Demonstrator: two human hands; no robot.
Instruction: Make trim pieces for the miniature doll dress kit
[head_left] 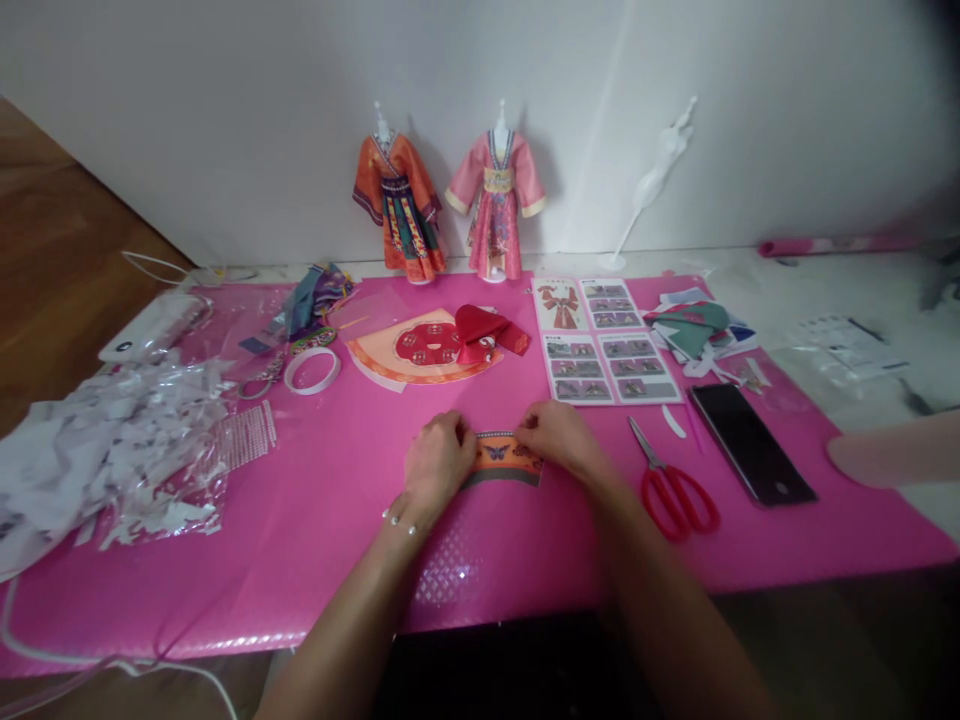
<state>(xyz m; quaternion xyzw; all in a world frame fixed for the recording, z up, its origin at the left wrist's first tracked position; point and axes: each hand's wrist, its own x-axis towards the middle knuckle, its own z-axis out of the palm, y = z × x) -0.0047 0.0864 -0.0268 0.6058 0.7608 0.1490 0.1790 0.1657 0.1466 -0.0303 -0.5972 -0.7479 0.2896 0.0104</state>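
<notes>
The orange gown [400,205] and pink gown [499,205] look finished, the white mannequin [661,168] bare, while left grip [441,455] and right grip [561,437] pinch a loose butterfly strip [496,456].

The left hand [439,455] and right hand [559,437] are bare, as are the forearms [341,605]. A thin bracelet [400,523] with small, round, whitish beads [412,530] circles the left wrist [415,508]. Below the desk's [285,540] near edge, between the forearms, a black area [510,675] shows, too dark to tell whether it is clothing.

Black phone [752,445] lying face-up, white cable [75,659], perhaps a white device [154,328]
</notes>
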